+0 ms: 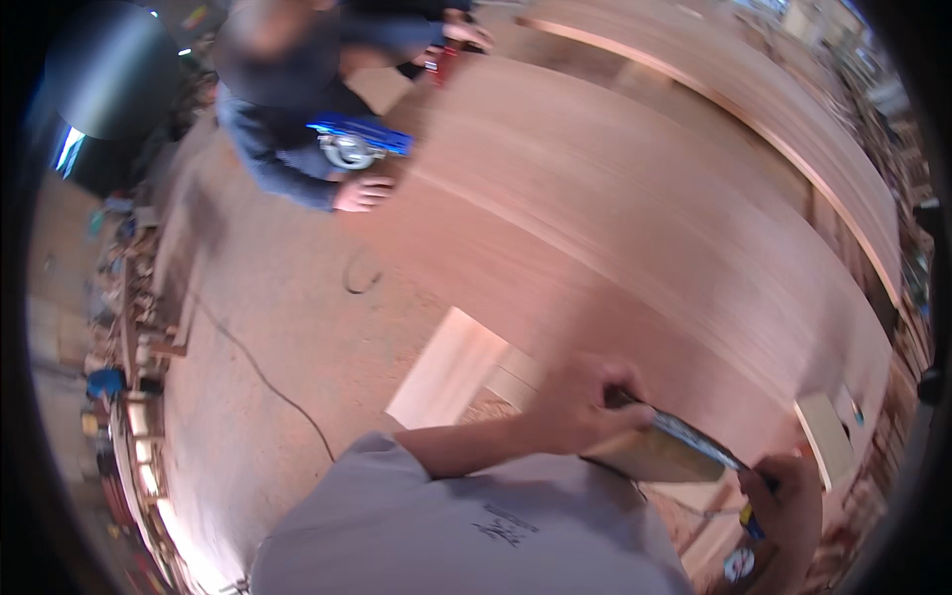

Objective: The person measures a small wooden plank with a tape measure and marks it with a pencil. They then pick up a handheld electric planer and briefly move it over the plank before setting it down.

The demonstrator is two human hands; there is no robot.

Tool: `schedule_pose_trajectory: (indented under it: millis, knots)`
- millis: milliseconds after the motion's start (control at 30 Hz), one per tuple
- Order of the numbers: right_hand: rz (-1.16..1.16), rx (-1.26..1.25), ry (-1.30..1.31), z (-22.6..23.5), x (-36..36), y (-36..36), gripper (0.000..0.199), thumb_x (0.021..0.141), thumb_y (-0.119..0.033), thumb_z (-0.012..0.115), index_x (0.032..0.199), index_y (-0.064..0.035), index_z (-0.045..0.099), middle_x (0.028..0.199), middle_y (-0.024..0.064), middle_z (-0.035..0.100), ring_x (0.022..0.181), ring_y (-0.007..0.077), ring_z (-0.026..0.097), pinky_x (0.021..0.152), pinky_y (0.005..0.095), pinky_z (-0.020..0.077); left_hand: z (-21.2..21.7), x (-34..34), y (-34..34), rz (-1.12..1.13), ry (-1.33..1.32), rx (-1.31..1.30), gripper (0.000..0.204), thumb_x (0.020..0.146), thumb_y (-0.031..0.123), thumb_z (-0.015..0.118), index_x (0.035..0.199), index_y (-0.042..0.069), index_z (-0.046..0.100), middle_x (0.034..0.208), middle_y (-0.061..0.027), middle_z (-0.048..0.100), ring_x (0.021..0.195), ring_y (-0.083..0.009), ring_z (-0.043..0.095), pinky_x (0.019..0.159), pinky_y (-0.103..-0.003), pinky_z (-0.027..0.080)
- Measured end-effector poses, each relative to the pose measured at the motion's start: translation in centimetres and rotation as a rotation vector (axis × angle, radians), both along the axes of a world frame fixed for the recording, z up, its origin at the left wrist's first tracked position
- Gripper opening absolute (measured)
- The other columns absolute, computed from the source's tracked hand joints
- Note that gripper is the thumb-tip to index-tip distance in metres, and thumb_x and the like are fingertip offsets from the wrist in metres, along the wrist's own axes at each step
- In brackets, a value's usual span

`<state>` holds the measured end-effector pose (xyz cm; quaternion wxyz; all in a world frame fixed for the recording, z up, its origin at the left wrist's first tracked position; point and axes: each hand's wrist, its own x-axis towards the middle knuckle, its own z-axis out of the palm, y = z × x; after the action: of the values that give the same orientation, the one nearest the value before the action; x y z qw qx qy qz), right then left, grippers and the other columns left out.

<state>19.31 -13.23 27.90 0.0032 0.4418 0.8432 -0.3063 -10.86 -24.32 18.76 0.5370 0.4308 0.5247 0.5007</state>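
My left hand (600,397) and my right hand (783,486) are both closed on a narrow grey-silver strip (689,436), one at each end. Motion blurs the strip, and its exact kind does not show. Just below it, close to my shirt, is a pale wooden piece (654,458); I cannot tell whether it touches the strip. A small yellow and blue object (752,521) shows beside my right wrist, partly hidden. Under and beyond my hands stretches a large reddish-brown wooden panel (595,188).
Across the panel's far left corner a person (288,129) leans in, one hand near a blue tool (362,139) with a round silver part. A pale board (451,367) lies left of my arm. A small wooden block (825,439) sits at right. A cable (263,372) crosses the floor.
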Motion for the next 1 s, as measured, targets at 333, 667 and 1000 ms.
schedule_pose_trajectory:
  millis: [333,667,1000]
  knots:
    - [-0.021,-0.263,-0.059,1.3,0.1,0.0,0.029,0.102,-0.019,0.061,0.078,-0.0031,0.063,0.052,0.0006,0.049,0.042,0.0093,0.044,0.040,0.0322,0.0311,0.0,0.3,-0.5,-0.025,-0.042,-0.004,0.010,0.093,0.006,0.074,0.095,-0.001,0.067,0.091,-0.0052,0.067,0.085,-0.0089,0.063,0.075,-0.026,0.052]
    - [0.135,-0.050,0.119,2.6,-1.3,-0.2,0.025,0.096,-0.018,0.066,0.077,-0.0024,0.065,0.052,0.0100,0.054,0.042,0.0175,0.052,0.044,0.0358,0.0390,0.8,0.6,-0.3,0.013,-0.130,0.004,0.013,0.092,0.012,0.074,0.092,0.000,0.069,0.080,0.0000,0.065,0.074,-0.0040,0.057,0.064,-0.023,0.046]
    - [0.133,-0.087,0.101,2.4,-1.0,-0.2,0.033,0.100,-0.022,0.064,0.074,-0.0015,0.063,0.048,0.0070,0.053,0.039,0.0146,0.051,0.041,0.0346,0.0377,0.9,0.6,-0.6,0.011,-0.161,-0.003,0.015,0.091,0.013,0.075,0.093,-0.001,0.070,0.083,-0.0008,0.067,0.076,-0.0044,0.059,0.065,-0.023,0.047]
